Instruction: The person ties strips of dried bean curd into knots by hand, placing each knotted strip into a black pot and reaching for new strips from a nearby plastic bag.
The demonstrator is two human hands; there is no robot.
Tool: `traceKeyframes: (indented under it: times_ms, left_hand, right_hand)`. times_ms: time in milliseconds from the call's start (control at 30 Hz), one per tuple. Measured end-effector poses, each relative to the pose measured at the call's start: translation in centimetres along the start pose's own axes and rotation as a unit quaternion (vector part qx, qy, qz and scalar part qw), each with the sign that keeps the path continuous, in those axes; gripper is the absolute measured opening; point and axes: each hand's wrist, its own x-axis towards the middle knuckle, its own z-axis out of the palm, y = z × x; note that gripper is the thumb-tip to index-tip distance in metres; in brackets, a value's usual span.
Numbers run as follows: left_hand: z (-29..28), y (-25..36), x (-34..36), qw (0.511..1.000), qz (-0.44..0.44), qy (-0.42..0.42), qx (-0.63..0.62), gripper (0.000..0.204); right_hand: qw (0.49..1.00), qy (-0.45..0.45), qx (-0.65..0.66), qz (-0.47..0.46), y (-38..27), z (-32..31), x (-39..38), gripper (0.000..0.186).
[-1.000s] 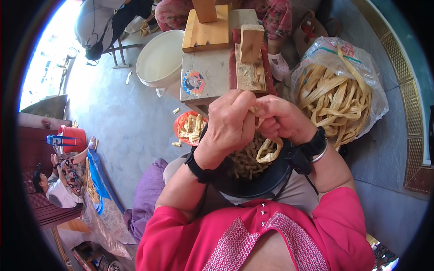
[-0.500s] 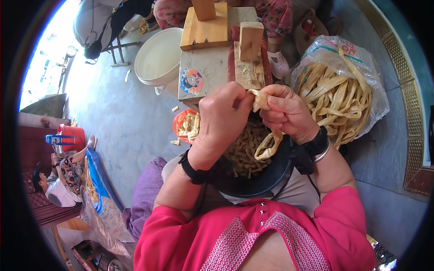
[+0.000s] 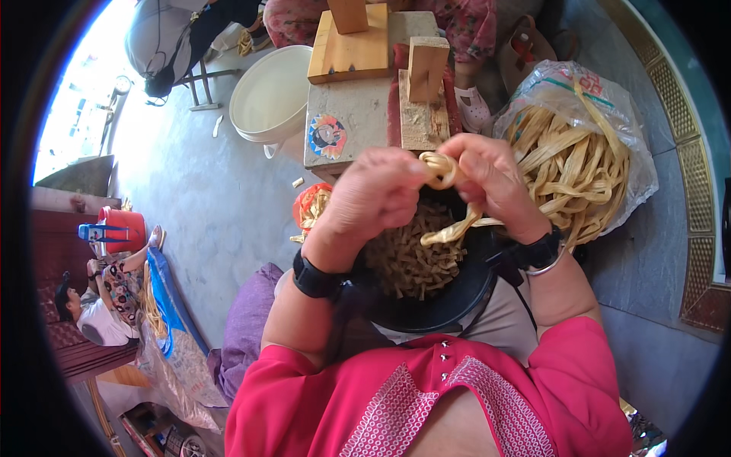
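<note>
Both my hands meet over a dark round basin (image 3: 478,289) in my lap, holding one long pale-yellow, flat, fibrous strip (image 3: 440,169). The strip is looped into a knot between my fingers, and its tail hangs down over the basin. My left hand (image 3: 381,186) pinches the left side of the loop, its fingers curled and slightly blurred. Closed on the loop's right side is my right hand (image 3: 491,179), with thumb and forefinger at the strip. Many short brownish knotted pieces (image 3: 415,259) lie in the basin.
A clear plastic bag (image 3: 638,183) at right spills long yellow strips (image 3: 567,167). Ahead stands a grey block (image 3: 346,110) carrying wooden stands (image 3: 428,68). To its left are a white bucket (image 3: 266,95) and a small red bag (image 3: 308,202). Other people sit nearby; a red bucket (image 3: 126,231) stands far left.
The strip now shows a rounder, clearer loop between my fingers. My left hand has turned and dropped slightly, and the hanging tail has shifted.
</note>
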Motion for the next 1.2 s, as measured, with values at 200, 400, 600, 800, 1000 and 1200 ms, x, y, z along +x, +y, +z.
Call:
traceKeyframes:
  times_ms: [200,400,600,800,1000,1200]
  left_hand:
    - [-0.9,0.5,-0.7,0.995,0.043,-0.082,-0.027,0.028]
    - [-0.1,0.2,0.0,0.715,0.246,0.138,0.640,0.029]
    - [0.3,0.5,0.7,0.705,0.125,0.044,0.696,0.018]
    - [-1.4,0.2,4.7,0.625,0.234,0.204,0.716,0.015]
    - [-1.7,0.7,7.4,0.576,0.266,0.303,0.711,0.017]
    - [-1.7,0.4,7.3,0.547,0.199,0.314,0.750,0.021]
  right_hand:
    - [0.999,0.011,-0.040,-0.032,-0.9,-2.4,-0.5,0.009]
    - [0.994,0.024,-0.109,0.001,0.0,-1.6,0.0,0.009]
    - [0.971,-0.005,-0.241,0.001,0.1,-2.1,0.8,0.013]
    - [0.899,0.083,-0.415,-0.114,0.9,-3.6,4.4,0.015]
    - [0.809,0.280,-0.452,-0.250,2.9,-2.8,7.3,0.012]
    - [0.750,0.229,-0.608,-0.121,4.1,-3.6,7.7,0.014]
